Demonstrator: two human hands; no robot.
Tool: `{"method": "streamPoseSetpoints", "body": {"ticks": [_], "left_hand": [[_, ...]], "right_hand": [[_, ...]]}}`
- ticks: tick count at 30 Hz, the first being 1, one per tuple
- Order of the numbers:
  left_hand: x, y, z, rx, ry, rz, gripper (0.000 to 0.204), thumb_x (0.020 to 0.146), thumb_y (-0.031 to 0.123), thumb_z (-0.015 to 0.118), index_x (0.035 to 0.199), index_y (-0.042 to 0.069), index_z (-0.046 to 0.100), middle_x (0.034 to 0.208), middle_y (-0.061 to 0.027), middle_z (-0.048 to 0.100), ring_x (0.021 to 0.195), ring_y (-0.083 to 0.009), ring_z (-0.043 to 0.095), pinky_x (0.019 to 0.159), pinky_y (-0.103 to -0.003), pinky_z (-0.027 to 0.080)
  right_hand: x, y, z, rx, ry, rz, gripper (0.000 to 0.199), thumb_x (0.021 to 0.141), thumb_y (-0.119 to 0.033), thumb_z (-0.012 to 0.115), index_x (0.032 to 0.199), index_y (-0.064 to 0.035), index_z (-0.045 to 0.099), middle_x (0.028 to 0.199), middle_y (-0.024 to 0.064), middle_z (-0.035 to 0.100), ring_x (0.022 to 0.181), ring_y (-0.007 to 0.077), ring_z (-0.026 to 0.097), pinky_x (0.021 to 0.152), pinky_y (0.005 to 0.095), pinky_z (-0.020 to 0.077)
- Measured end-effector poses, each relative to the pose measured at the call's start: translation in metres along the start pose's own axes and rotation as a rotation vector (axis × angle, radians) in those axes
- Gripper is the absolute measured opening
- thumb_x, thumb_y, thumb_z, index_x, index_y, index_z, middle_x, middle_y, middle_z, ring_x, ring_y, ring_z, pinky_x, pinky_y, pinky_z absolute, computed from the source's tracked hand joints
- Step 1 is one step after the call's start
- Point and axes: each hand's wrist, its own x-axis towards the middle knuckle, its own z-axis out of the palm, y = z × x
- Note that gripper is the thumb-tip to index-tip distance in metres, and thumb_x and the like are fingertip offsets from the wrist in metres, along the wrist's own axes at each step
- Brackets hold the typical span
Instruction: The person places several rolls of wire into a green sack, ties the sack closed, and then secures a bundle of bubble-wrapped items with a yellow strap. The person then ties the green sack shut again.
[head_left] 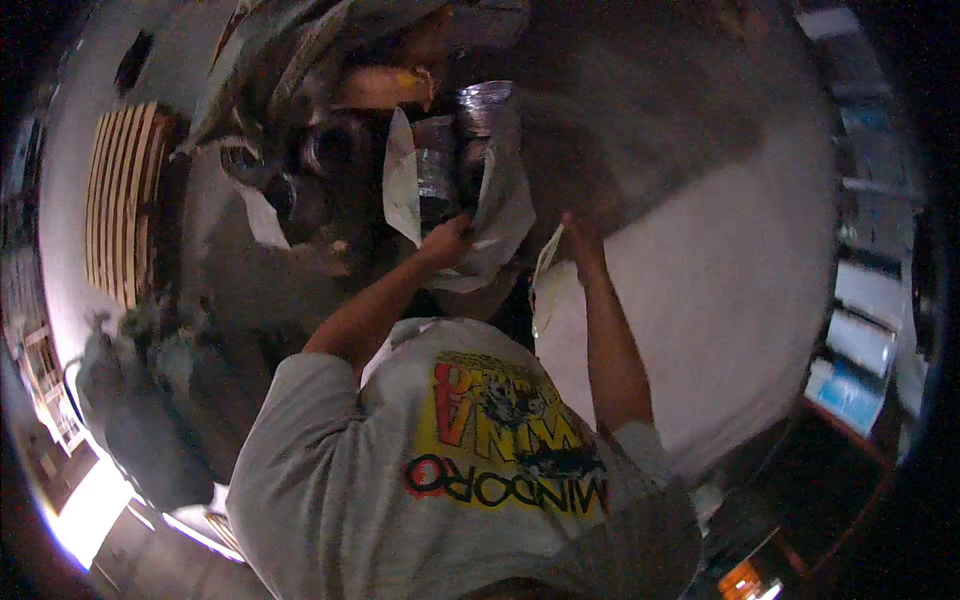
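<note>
White and creased, a sack [512, 215] gapes open just ahead of the person's body, near the middle of the view, its thin wall rising to a pointed flap on the left and bulging in soft folds on the right. Inside it sit rounded, stacked rolls [435, 180] with a glossy, ridged surface that catches the light.

The left hand [447, 243] is at the near edge of the sack, its fingers bent inward; whether they pinch the material I cannot tell. The right hand [583, 245] is just beside the sack on its right, fingers drawn together on a narrow, pale yellowish strip [543, 280], which hangs in a limp, slightly curved loop.

Left of the sack lie dark, rounded bundles [330, 145], too dim to make out fully, and beyond is a brownish, smooth-looking lump [380, 87]. Further left is a wooden pallet [125, 200] of straight parallel slats. Grey, crumpled material [150, 420] bulges below it. Pale, matte floor [720, 310] spreads to the right, partly in shadow. A soft grey T-shirt [320, 480] with a colourful print covers the person's torso.
</note>
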Motion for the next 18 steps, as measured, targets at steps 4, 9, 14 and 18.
{"method": "streamPoseSetpoints", "body": {"ticks": [4, 9, 14, 18], "left_hand": [[-0.041, 0.058, 0.019, -0.191, 0.067, -0.133, 0.044, 0.089, 0.041, 0.056, 0.124, 0.014, 0.057, 0.108, -0.0191, 0.066, 0.101, -0.0405, 0.063, 0.084, -0.051, 0.049], [-0.102, 0.088, 0.094, -0.136, -0.130, -0.331, 0.035, 0.089, 0.035, 0.059, 0.117, 0.013, 0.063, 0.102, -0.0164, 0.069, 0.096, -0.0374, 0.065, 0.081, -0.048, 0.051], [-0.136, 0.096, 0.125, -0.098, -0.135, -0.437, 0.038, 0.086, 0.034, 0.063, 0.115, 0.010, 0.064, 0.101, -0.0178, 0.069, 0.094, -0.0371, 0.066, 0.081, -0.047, 0.051], [-0.103, 0.105, 0.082, 0.001, 0.620, -0.321, 0.053, 0.080, 0.039, 0.069, 0.121, 0.008, 0.061, 0.114, -0.0219, 0.061, 0.109, -0.0406, 0.058, 0.088, -0.048, 0.049]], "right_hand": [[0.158, -0.065, 0.032, -0.823, -0.422, 0.106, 0.072, 0.082, -0.063, 0.062, 0.119, -0.0007, 0.065, 0.115, 0.0169, 0.066, 0.116, 0.0270, 0.058, 0.097, 0.0401, 0.0439], [0.178, -0.045, 0.064, -1.042, -0.409, -0.264, 0.066, 0.087, -0.057, 0.053, 0.115, 0.0022, 0.064, 0.119, 0.0248, 0.062, 0.115, 0.0385, 0.058, 0.097, 0.0464, 0.0446], [0.136, -0.014, 0.008, -0.980, -0.607, -0.325, 0.048, 0.095, -0.037, 0.048, 0.118, 0.0031, 0.060, 0.121, 0.0276, 0.059, 0.113, 0.0445, 0.055, 0.097, 0.0480, 0.0441], [0.144, 0.009, -0.042, -0.934, -0.491, -0.469, 0.032, 0.096, -0.026, 0.051, 0.104, 0.0044, 0.060, 0.100, 0.0280, 0.060, 0.095, 0.0471, 0.057, 0.083, 0.0499, 0.0473]]}}
